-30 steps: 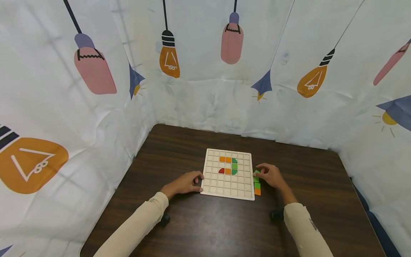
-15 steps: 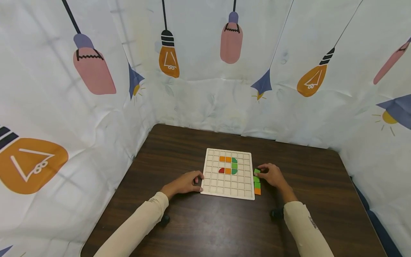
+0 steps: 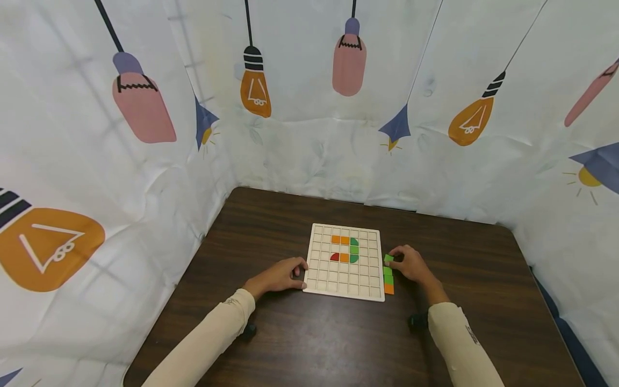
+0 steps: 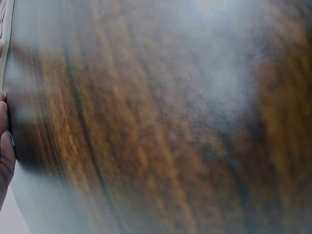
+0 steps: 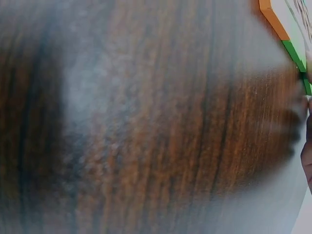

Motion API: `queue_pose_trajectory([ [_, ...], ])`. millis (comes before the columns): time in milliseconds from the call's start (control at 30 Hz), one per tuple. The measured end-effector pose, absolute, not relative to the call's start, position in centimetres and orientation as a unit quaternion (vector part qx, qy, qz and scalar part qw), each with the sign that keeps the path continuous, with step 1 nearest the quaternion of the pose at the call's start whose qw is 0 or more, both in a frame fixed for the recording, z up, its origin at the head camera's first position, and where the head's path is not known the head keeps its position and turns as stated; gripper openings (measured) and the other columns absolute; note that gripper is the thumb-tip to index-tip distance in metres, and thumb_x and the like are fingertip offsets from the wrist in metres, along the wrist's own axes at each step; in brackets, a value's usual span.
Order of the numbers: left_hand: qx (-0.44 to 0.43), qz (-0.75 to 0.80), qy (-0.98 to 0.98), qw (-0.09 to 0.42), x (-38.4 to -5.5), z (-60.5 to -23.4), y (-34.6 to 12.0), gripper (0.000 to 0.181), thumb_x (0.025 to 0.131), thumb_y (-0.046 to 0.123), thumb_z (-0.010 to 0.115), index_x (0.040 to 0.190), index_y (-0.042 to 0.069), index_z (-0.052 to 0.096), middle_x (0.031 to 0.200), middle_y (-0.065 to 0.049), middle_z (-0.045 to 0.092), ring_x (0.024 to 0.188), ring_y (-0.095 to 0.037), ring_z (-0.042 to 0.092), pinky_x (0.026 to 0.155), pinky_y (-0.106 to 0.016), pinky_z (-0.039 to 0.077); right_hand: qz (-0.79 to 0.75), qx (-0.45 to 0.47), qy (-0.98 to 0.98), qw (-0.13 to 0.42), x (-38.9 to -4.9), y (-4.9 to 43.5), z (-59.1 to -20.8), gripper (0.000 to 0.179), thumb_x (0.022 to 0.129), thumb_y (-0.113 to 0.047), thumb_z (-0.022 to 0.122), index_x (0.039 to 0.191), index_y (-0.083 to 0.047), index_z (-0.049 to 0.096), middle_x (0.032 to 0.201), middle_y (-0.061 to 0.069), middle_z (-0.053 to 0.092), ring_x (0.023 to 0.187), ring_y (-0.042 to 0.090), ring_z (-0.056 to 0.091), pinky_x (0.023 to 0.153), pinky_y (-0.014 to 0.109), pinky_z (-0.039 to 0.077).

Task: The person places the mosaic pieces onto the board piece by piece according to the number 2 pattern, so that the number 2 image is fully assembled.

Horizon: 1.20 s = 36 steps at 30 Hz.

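Note:
A pale wooden grid board (image 3: pixel 323 279) lies flat on the table. Set in its squares are orange, green and red tiles, some with a rounded corner. My left hand (image 3: pixel 276 275) touches the board's left edge with thumb and fingertips spread apart; part of it shows in the left wrist view, fingers (image 4: pixel 6 146) beside the rim. Along the right edge runs a short column of loose tiles, green above and an orange tile (image 3: pixel 389 288) nearest me. At the column's far end my right hand (image 3: pixel 413 266) pinches a green tile (image 3: pixel 388 258) between thumb and finger.
The dark wood-grain table (image 3: pixel 338 344) extends on all sides of the board. A white curtain (image 3: pixel 309 150) printed with lamps hangs behind and at both sides. Dark wrist devices sit under both forearms.
The far green tile by my right hand has turned from slanted to nearly square with the column, and the right fingers have shifted slightly. The left hand and the board stay put.

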<state>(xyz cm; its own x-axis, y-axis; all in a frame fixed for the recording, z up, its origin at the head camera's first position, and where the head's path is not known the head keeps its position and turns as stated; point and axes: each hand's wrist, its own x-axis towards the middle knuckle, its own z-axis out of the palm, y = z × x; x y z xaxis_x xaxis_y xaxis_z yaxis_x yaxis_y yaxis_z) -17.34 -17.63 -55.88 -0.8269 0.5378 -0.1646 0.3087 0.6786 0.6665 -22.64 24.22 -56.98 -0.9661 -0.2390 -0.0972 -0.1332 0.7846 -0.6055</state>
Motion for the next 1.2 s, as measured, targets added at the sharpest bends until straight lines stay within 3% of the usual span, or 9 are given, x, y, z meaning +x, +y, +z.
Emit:
queue_pose_trajectory([
  [333, 0.235, 0.322, 0.9, 0.177, -17.35, -55.8, -17.68, 0.042, 0.089, 0.031, 0.078, 0.123, 0.016, 0.058, 0.097, 0.0, 0.054, 0.077, -0.011, 0.05, 0.073, -0.03, 0.043, -0.318, -0.103, 0.938, 0.09, -22.42, 24.03, -56.63, 0.03, 0.091, -0.023, 0.075, 0.111, -0.003, 0.065, 0.112, 0.017, 0.062, 0.104, 0.034, 0.059, 0.091, 0.052, 0.047],
  [600, 0.234, 0.324, 0.9, 0.176, -17.35, -55.77, -17.66, 0.042, 0.089, 0.032, 0.078, 0.122, 0.016, 0.058, 0.097, 0.0, 0.054, 0.077, -0.01, 0.05, 0.073, -0.029, 0.043, -0.336, -0.095, 0.931, 0.108, -22.66, 23.96, -56.12, 0.027, 0.09, -0.021, 0.077, 0.106, -0.006, 0.063, 0.1, 0.01, 0.063, 0.087, 0.024, 0.054, 0.076, 0.037, 0.043],
  [933, 0.231, 0.326, 0.899, 0.178, -17.3, -55.74, -17.61, 0.042, 0.089, 0.031, 0.078, 0.122, 0.016, 0.058, 0.097, 0.0, 0.054, 0.078, -0.011, 0.05, 0.073, -0.03, 0.043, -0.332, -0.112, 0.931, 0.104, -22.67, 24.44, -56.04, 0.032, 0.091, -0.02, 0.075, 0.121, -0.007, 0.068, 0.096, 0.008, 0.065, 0.085, 0.021, 0.056, 0.074, 0.037, 0.043],
  [1200, 0.239, 0.333, 0.894, 0.18, -17.3, -55.73, -17.75, 0.041, 0.09, 0.031, 0.078, 0.123, 0.015, 0.058, 0.098, -0.002, 0.055, 0.078, -0.012, 0.05, 0.073, -0.03, 0.043, -0.359, -0.124, 0.92, 0.093, -22.59, 24.84, -56.26, 0.03, 0.092, -0.022, 0.075, 0.116, -0.006, 0.068, 0.084, 0.005, 0.06, 0.071, 0.018, 0.05, 0.064, 0.032, 0.041],
])
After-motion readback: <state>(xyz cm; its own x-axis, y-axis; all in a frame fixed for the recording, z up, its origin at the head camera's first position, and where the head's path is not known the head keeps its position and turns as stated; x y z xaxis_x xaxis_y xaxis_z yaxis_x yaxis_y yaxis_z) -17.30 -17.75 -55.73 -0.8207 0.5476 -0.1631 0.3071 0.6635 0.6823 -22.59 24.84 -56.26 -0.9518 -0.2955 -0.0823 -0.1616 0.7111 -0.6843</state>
